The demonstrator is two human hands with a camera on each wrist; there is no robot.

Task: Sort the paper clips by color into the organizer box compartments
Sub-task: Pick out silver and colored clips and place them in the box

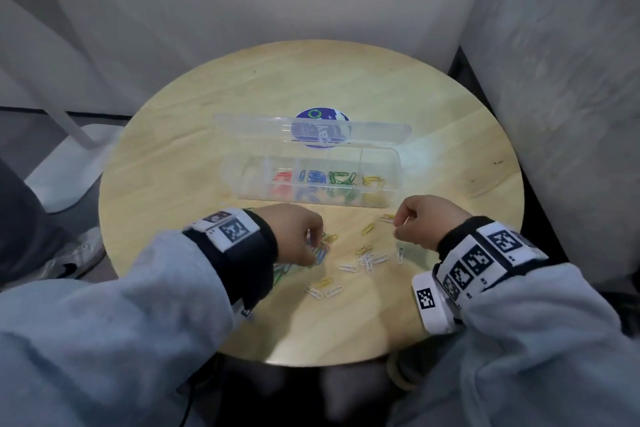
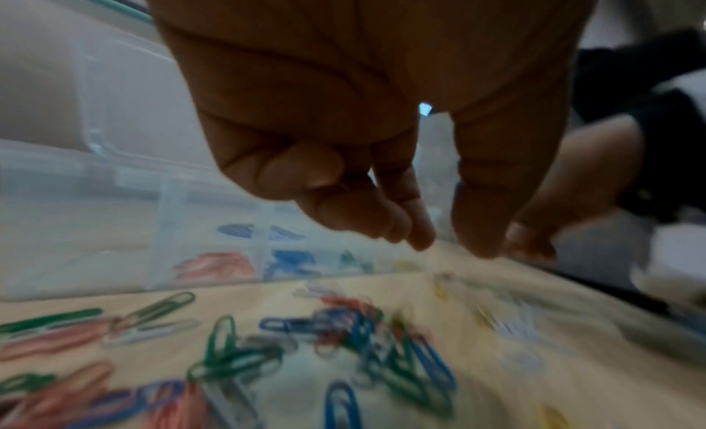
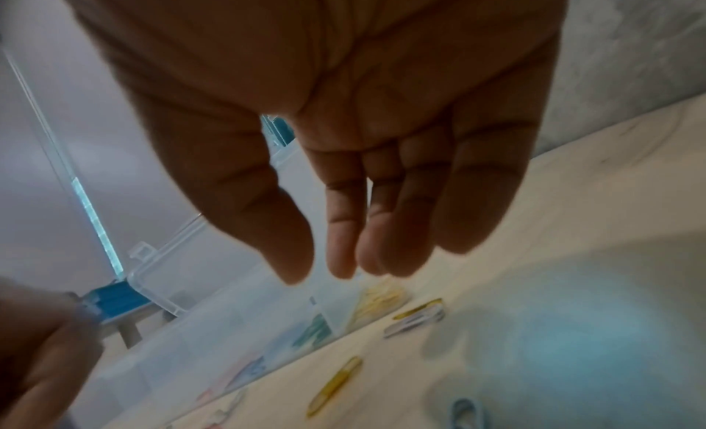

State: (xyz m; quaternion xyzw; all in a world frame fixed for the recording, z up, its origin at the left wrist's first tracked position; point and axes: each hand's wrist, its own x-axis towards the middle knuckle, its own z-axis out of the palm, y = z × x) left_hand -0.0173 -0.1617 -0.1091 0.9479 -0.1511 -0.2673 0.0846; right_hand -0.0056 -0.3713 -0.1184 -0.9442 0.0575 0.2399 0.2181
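Note:
A clear organizer box (image 1: 235, 196) lies open mid-table, its lid (image 1: 249, 128) tipped back. Its compartments hold red clips (image 1: 283, 177), blue clips (image 1: 313, 177), green clips (image 1: 343, 178) and yellow clips (image 1: 372, 180). My left hand (image 1: 313, 246) hovers over a mixed pile of loose clips (image 2: 363, 330); thumb and forefinger point down, apart, with nothing between them. My right hand (image 1: 398, 225) hangs near the box's front right corner with relaxed fingers (image 3: 344, 254) and holds nothing. White clips (image 1: 369, 258) and a yellow clip (image 3: 336, 384) lie between the hands.
The round wooden table (image 1: 450, 114) carries a blue round sticker (image 1: 322, 114) behind the box. A grey wall (image 1: 571, 80) stands close on the right. A white chair base (image 1: 69, 166) and a shoe (image 1: 79, 250) are on the floor at left.

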